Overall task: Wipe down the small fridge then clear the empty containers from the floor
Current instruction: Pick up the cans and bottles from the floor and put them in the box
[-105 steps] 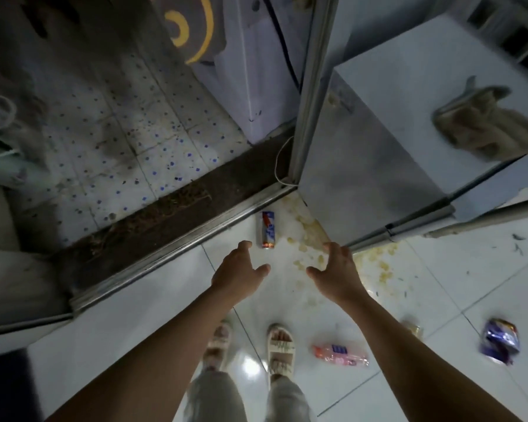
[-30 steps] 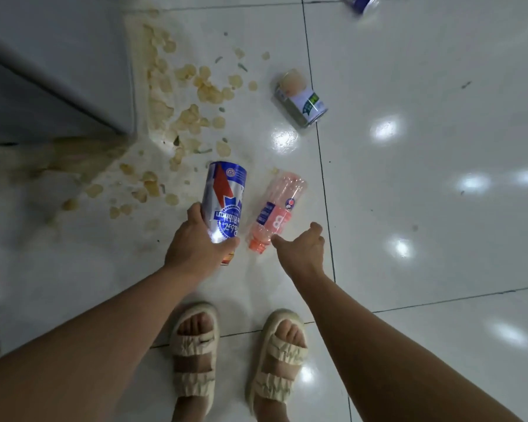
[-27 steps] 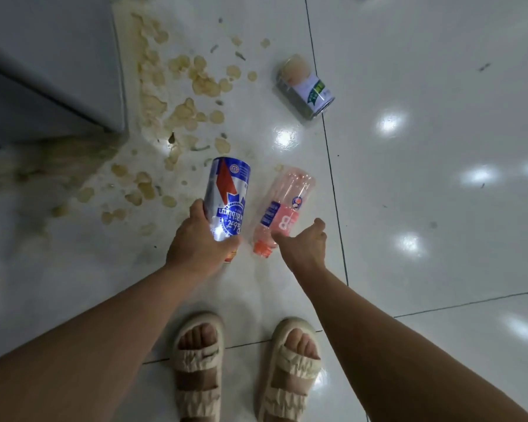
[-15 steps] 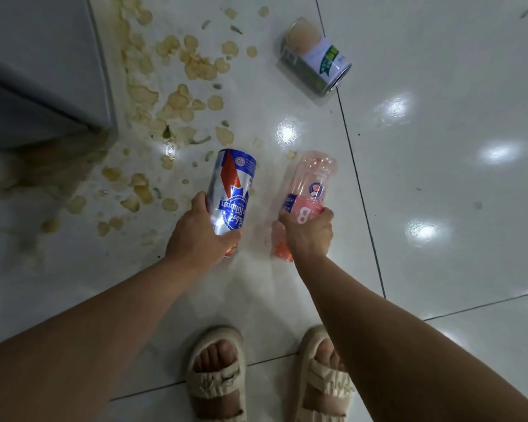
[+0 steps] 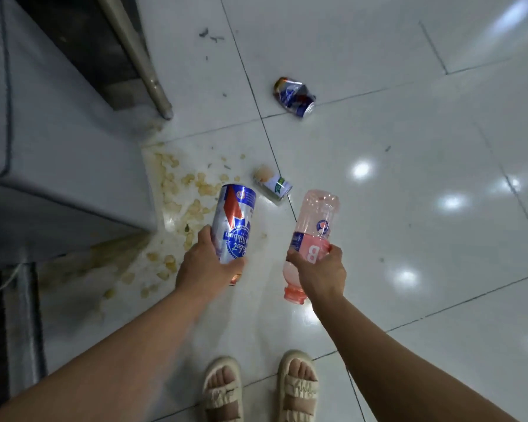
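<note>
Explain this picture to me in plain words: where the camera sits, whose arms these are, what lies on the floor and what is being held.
There is no machine here. A person wears a wide-angle camera on the head, so you look down along their own arms to their sandalled feet. The left hand grips a tall blue, red and silver can. The right hand grips a pink plastic bottle, held with its cap pointing down. Both are lifted clear of the white tiled floor. Left on the floor are a small white can on its side and, farther off, a crushed blue can. Yellowish spill stains spread beside the corner of the grey small fridge at the left.
</note>
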Action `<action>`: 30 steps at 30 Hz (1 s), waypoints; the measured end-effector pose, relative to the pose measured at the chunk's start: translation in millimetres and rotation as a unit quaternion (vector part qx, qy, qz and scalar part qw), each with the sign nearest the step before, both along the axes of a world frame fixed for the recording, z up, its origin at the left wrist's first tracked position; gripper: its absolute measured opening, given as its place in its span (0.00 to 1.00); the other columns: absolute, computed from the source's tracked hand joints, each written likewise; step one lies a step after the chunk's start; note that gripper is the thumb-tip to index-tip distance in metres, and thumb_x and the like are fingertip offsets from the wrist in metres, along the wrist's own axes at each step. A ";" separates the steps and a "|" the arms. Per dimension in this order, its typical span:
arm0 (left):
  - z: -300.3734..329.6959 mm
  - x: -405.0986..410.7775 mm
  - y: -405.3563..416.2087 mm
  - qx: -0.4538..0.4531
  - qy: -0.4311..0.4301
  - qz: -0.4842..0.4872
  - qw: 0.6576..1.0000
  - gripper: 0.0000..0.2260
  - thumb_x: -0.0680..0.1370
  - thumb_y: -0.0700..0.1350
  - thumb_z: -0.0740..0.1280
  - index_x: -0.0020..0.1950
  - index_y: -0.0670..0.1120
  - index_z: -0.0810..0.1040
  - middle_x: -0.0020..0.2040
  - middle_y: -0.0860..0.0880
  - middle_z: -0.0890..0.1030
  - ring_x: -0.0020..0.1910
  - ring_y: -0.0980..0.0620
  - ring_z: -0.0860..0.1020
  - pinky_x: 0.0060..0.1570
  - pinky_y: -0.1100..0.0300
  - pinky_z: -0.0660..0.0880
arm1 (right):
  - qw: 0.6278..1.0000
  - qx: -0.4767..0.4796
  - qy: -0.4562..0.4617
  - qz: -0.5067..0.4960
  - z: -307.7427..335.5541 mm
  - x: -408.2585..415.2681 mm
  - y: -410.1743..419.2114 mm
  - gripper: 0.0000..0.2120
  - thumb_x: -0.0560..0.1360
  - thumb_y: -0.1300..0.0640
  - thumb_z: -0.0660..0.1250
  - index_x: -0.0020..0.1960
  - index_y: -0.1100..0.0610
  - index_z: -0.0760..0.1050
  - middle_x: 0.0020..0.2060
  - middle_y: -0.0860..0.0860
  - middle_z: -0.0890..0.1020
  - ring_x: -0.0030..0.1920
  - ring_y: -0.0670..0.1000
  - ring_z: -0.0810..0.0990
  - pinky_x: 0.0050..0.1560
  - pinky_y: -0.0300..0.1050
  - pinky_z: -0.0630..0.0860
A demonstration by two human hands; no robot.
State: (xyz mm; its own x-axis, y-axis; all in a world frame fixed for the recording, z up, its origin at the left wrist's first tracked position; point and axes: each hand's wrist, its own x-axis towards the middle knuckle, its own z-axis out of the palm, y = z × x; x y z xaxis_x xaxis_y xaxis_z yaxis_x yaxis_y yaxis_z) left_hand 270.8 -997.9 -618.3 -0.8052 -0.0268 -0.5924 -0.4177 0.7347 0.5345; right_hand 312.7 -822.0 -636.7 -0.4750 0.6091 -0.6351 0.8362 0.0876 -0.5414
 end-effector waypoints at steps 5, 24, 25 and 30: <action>120.7 -13.9 15.6 0.037 0.040 0.001 0.999 0.33 0.68 0.51 0.75 0.67 0.47 0.63 0.58 0.49 0.77 0.47 0.52 0.76 0.44 0.60 0.74 | 0.999 0.010 0.041 0.004 133.5 -15.4 14.5 0.35 0.65 0.49 0.76 0.66 0.57 0.63 0.58 0.55 0.77 0.55 0.57 0.78 0.57 0.55 0.76; 470.3 -18.6 82.4 0.137 0.177 -0.088 0.971 0.33 0.68 0.53 0.74 0.68 0.49 0.63 0.48 0.54 0.74 0.36 0.63 0.73 0.27 0.73 0.65 | 0.973 0.084 0.201 -0.071 522.2 29.7 95.0 0.33 0.62 0.50 0.77 0.62 0.56 0.66 0.51 0.52 0.78 0.47 0.54 0.79 0.49 0.52 0.79; 481.8 -19.8 90.3 0.144 0.182 -0.095 0.968 0.33 0.68 0.53 0.74 0.68 0.49 0.63 0.49 0.54 0.74 0.37 0.61 0.74 0.28 0.73 0.65 | 0.971 0.084 0.210 -0.079 534.3 31.5 101.8 0.34 0.62 0.51 0.77 0.62 0.56 0.66 0.52 0.52 0.78 0.48 0.55 0.79 0.50 0.52 0.79; 526.6 -23.7 134.9 0.157 0.206 -0.129 0.957 0.32 0.68 0.53 0.75 0.66 0.48 0.65 0.50 0.53 0.75 0.42 0.55 0.76 0.33 0.67 0.70 | 0.957 0.092 0.250 -0.119 579.2 42.8 143.1 0.32 0.62 0.52 0.77 0.60 0.56 0.67 0.50 0.52 0.78 0.46 0.52 0.79 0.45 0.49 0.79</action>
State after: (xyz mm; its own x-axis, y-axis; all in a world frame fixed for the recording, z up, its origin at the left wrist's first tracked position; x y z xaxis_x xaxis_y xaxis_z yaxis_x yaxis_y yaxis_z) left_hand 247.1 -862.9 -91.8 -0.9285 0.3309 -0.1687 0.0498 0.5610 0.8263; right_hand 355.5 -678.9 -57.5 -0.5258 0.8170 -0.2367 0.4855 0.0598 -0.8722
